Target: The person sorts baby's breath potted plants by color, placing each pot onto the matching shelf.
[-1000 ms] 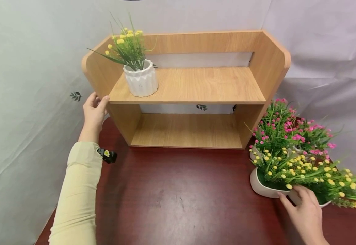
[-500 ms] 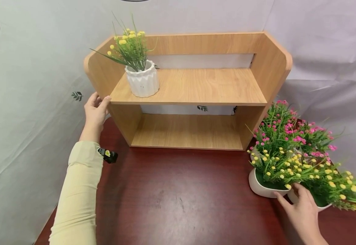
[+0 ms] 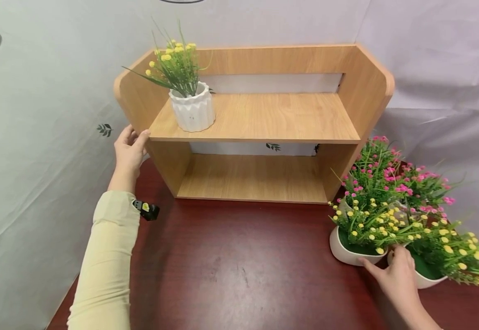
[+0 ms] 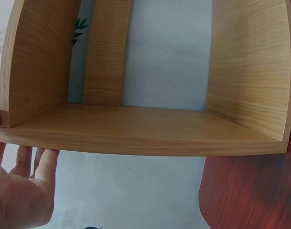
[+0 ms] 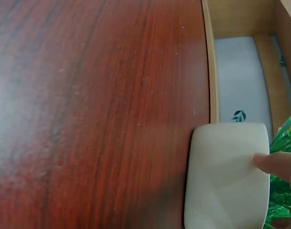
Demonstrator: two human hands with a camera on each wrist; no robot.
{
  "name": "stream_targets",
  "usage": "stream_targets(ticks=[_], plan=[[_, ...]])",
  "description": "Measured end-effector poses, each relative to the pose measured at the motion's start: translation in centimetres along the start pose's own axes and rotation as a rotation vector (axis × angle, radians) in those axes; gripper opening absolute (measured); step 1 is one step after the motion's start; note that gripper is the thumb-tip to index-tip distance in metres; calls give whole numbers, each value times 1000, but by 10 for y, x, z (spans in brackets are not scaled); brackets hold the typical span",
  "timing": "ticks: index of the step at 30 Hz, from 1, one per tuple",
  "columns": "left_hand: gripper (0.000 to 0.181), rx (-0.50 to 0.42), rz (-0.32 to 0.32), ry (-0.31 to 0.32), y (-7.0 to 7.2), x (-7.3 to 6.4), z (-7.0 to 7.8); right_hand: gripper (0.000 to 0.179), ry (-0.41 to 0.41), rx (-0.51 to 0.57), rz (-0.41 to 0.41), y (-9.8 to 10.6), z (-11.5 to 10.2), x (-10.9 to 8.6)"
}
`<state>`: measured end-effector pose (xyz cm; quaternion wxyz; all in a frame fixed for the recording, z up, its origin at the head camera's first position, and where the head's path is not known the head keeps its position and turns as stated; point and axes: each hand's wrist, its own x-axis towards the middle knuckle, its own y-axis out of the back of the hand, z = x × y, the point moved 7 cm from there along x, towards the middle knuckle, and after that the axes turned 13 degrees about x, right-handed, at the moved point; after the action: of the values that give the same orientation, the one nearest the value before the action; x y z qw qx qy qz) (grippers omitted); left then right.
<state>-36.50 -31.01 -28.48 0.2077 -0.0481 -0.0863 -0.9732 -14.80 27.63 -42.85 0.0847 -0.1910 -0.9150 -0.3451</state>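
Note:
My left hand (image 3: 127, 149) holds the left side panel of a two-tier wooden desk shelf (image 3: 264, 117), thumb at the front edge and fingers on the outer face. The left wrist view shows those fingers (image 4: 46, 169) against the panel. At the right, my right hand (image 3: 397, 277) pinches the rim of a white oval flowerpot (image 3: 344, 253) planted with yellow flowers. Its thumb (image 5: 274, 163) presses the pot's outer wall in the right wrist view; the other fingers are mostly hidden among the greenery. The pot stands on the table beside a similar yellow-flowered pot (image 3: 431, 280).
A ribbed white pot (image 3: 194, 112) of yellow flowers stands on the shelf's upper tier at the left. Pink-flowered plants (image 3: 373, 172) crowd the shelf's right side, behind the yellow ones. The dark red table (image 3: 239, 256) spreads before the shelf, against a pale wall covering (image 3: 58, 114).
My right hand and the oval flowerpot have shifted slightly left, widening the gap to the neighbouring pot. My left hand stays on the shelf panel; the view has tilted slightly.

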Motion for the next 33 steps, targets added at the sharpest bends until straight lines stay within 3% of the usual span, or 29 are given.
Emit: stream_targets(ticks=[3, 9, 11, 18, 25, 28, 33], plan=[[41, -4, 5, -6, 1, 0, 0, 53, -14, 14, -22, -5, 1, 2], [41, 15, 10, -8, 1, 0, 0, 92, -18, 140, -45, -12, 7, 7], [42, 21, 7, -9, 0, 0, 0, 95, -19, 170, -52, -14, 11, 9], [43, 43, 7, -3, 1, -1, 0, 91, -11, 255, -116, -26, 20, 12], [43, 61, 5, -32, 0, -1, 4, 95, 45, 478, -149, -36, 20, 16], [42, 41, 9, -35, 1, 0, 4, 92, 30, 463, -154, -37, 21, 14], [43, 95, 14, -44, 3, -1, 1, 86, -12, 386, -228, -42, 23, 12]])
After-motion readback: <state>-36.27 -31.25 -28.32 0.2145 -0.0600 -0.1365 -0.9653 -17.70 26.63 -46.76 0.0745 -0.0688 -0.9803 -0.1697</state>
